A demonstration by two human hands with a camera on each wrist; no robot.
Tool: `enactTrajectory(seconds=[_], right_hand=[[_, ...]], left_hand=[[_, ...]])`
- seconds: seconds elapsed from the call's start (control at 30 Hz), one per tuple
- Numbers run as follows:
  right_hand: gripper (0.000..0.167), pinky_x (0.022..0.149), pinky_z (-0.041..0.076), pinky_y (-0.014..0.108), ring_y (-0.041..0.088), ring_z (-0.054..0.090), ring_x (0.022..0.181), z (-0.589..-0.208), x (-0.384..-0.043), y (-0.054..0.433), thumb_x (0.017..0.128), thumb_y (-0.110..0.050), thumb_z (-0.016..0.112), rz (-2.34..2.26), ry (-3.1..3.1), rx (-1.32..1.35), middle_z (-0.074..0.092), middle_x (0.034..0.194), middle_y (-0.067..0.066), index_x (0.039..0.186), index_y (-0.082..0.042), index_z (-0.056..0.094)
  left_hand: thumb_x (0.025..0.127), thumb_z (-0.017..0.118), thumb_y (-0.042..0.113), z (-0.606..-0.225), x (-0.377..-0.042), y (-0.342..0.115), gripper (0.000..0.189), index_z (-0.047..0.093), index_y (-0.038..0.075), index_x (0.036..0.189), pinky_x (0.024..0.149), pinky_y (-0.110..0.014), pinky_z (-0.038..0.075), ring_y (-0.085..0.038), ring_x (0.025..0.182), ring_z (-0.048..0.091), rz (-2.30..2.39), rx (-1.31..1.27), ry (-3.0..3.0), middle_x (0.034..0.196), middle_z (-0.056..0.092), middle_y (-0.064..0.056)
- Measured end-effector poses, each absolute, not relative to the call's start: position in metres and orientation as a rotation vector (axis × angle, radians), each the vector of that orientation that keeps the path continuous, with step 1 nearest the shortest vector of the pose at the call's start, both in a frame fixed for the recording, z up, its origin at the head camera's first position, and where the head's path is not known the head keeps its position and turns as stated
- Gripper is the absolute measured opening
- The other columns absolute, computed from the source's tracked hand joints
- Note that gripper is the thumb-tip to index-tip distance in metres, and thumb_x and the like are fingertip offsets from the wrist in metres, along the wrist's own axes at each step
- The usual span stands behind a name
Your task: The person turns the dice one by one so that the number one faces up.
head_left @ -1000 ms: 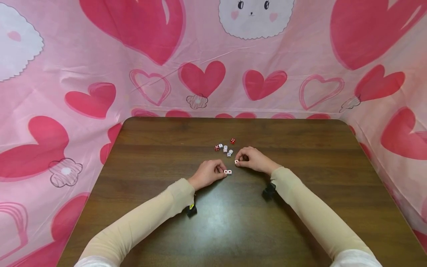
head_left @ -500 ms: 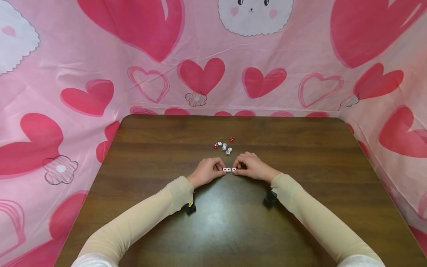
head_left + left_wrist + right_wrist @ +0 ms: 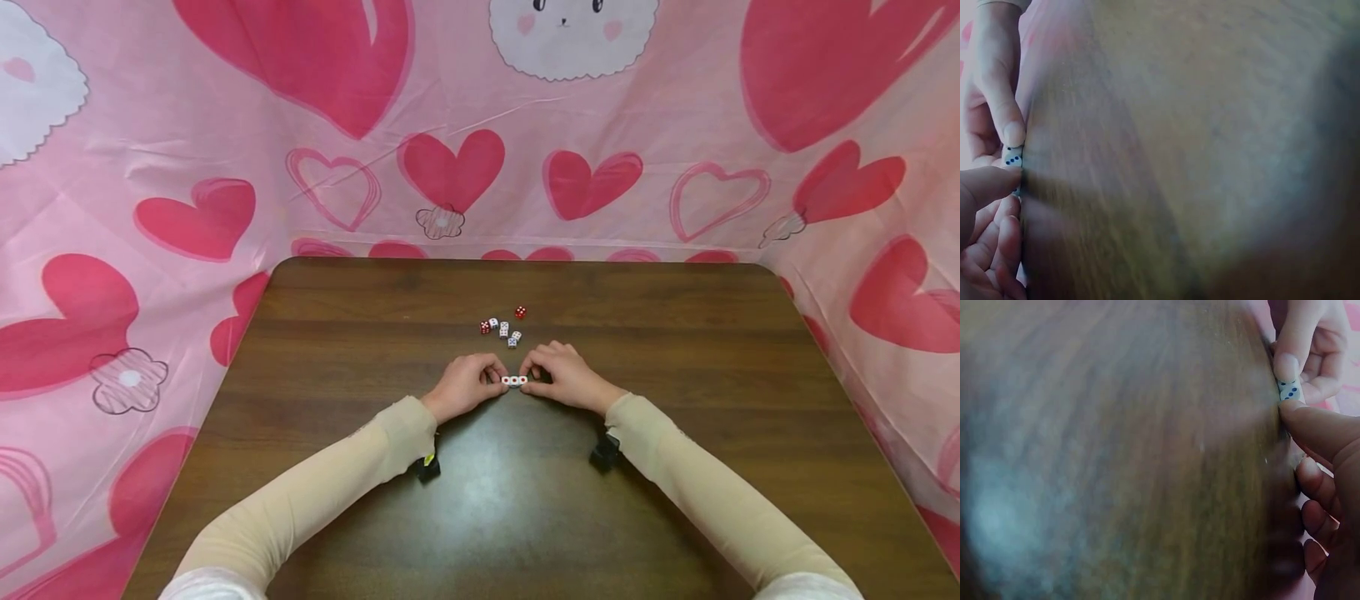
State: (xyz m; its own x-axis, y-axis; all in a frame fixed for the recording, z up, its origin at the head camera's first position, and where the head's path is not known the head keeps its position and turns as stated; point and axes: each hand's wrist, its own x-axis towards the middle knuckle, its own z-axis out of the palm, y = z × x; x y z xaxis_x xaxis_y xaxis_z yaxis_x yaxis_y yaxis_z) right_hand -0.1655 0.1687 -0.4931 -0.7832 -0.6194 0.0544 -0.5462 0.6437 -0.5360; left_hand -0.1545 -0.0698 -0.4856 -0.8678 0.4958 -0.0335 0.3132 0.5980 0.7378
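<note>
Three white dice [image 3: 514,381] stand side by side in a short row on the wooden table, each with a red dot on top. My left hand [image 3: 467,387] pinches the left end die between thumb and fingers. At the other end, my right hand [image 3: 564,377] pinches the right die, thumb in front. Blue pips show on the front of the middle die [image 3: 1013,160] in the left wrist view, between the two thumbs. The same white die [image 3: 1289,392] appears in the right wrist view. The fingers partly cover the end dice.
Behind the row lie several loose dice: a red die [image 3: 521,312] farthest back, another red die [image 3: 485,327] at the left, and white dice [image 3: 504,330] between. The brown table [image 3: 480,517] ends at a pink heart-print cloth [image 3: 600,108] at the back and sides.
My right hand has moved left and slightly nearer with its die, closing the gap so that it joins the other two in the row. My left hand has stayed nearly in place.
</note>
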Motion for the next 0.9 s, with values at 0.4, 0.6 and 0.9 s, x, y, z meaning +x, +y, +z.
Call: enactTrajectory(seconds=[0.4,0.6,0.9], right_hand=[[0.017,0.082,0.029,0.038,0.015,0.042,0.084,-0.4945,-0.1641,0.1674,0.091,-0.029,0.082,-0.833,2.729,-0.954,0.052,0.085,-0.009,0.097,-0.022,0.067],[0.017,0.082,0.029,0.038,0.015,0.042,0.084,-0.4964,-0.164,0.1677,0.091,-0.029,0.082,-0.84,2.732,-0.963,0.052,0.085,-0.009,0.097,-0.023,0.067],[0.018,0.081,0.029,0.038,0.016,0.042,0.084,-0.4945,-0.1638,0.1676,0.091,-0.029,0.082,-0.833,2.742,-0.955,0.052,0.086,-0.007,0.098,-0.021,0.066]], left_hand=[[0.091,0.077,0.012,-0.485,-0.1514,-0.0668,0.01,0.072,0.011,0.098,0.07,-0.027,0.045,-0.008,0.074,0.056,1.086,0.694,2.636,0.089,0.067,0.002],[0.09,0.079,0.012,-0.486,-0.1511,-0.0683,0.012,0.072,0.011,0.1,0.069,-0.026,0.045,-0.008,0.074,0.055,1.106,0.699,2.62,0.091,0.069,0.001],[0.091,0.08,0.012,-0.4876,-0.1553,-0.0752,0.016,0.073,0.008,0.105,0.07,-0.023,0.049,-0.004,0.074,0.058,1.181,0.731,2.529,0.091,0.072,-0.001]])
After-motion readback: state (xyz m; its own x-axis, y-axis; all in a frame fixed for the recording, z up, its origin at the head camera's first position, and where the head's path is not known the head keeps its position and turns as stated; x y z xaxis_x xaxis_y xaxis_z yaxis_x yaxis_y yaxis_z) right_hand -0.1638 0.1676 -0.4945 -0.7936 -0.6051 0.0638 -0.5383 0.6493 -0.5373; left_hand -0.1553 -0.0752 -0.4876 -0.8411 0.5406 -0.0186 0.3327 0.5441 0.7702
